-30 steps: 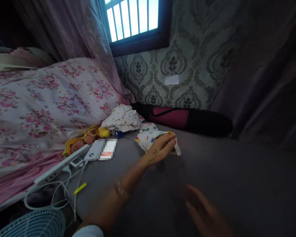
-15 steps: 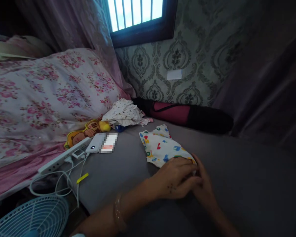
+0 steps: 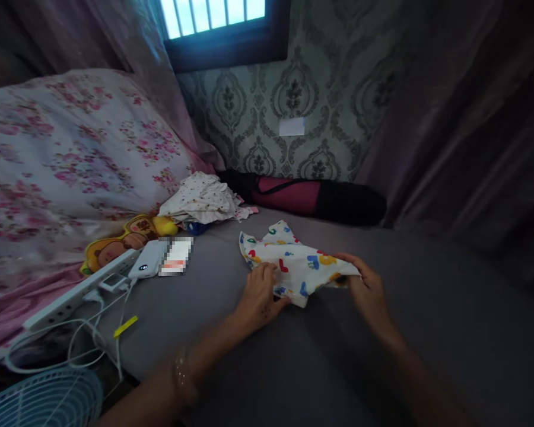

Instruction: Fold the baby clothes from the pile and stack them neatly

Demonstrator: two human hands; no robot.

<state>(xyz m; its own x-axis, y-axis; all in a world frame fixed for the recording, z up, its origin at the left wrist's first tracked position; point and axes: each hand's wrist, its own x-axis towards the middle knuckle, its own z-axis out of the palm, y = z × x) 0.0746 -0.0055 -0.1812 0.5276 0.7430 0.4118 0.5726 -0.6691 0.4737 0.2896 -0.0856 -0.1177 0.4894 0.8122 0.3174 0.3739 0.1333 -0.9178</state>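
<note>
A small white garment (image 3: pixel 289 255) with a print of colourful shapes lies partly spread on the grey bed sheet (image 3: pixel 204 302). My left hand (image 3: pixel 260 299) holds its near left edge, fingers on top of the cloth and the thumb at the lower edge. At the garment's right end, my right hand (image 3: pixel 369 296) grips the cloth and lifts that end slightly. Some of the right fingers are hidden by the fabric. The cloth stretches between both hands, with two corners sticking out at its far left.
Left of the garment are a power strip (image 3: pixel 80 290) with white cables, a white power bank (image 3: pixel 149 259) and a blurred-out flat item (image 3: pixel 177 256). A heap of white spotted cloth (image 3: pixel 200 198) and a black-and-red long bag (image 3: pixel 289 196) lie behind. A blue fan (image 3: pixel 44 397) stands lower left.
My hands, close together before at the garment's right end, are now apart. The left hand has moved left along the near edge, and the view has turned slightly right.
</note>
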